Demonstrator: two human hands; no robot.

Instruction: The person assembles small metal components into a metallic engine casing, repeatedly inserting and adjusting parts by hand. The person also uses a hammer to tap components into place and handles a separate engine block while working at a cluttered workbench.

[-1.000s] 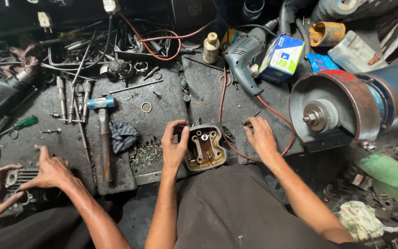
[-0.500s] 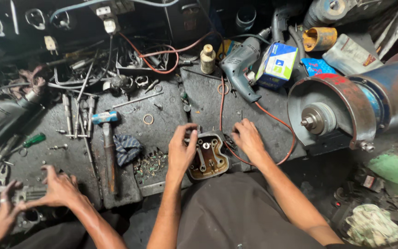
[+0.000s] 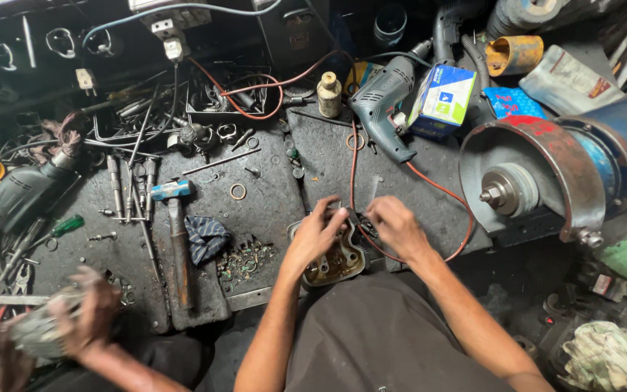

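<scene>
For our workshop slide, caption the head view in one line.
Both hands, left and right, work on a metal engine part beside a hammer.

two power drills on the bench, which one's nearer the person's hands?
The teal drill at top centre, lying beside the blue-and-white box. It sits just above the left hand and right hand; the other drill lies at the far left edge.

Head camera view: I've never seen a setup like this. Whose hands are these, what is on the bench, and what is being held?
There is no machine: one camera on a person's head looks down at a dirty workbench. Their left hand and right hand meet over a metal engine part, fingers touching its top edge. On the bench lie a hammer, a rag, an electric drill and a bench grinder. At lower left, another person's hands hold something blurred.
</scene>
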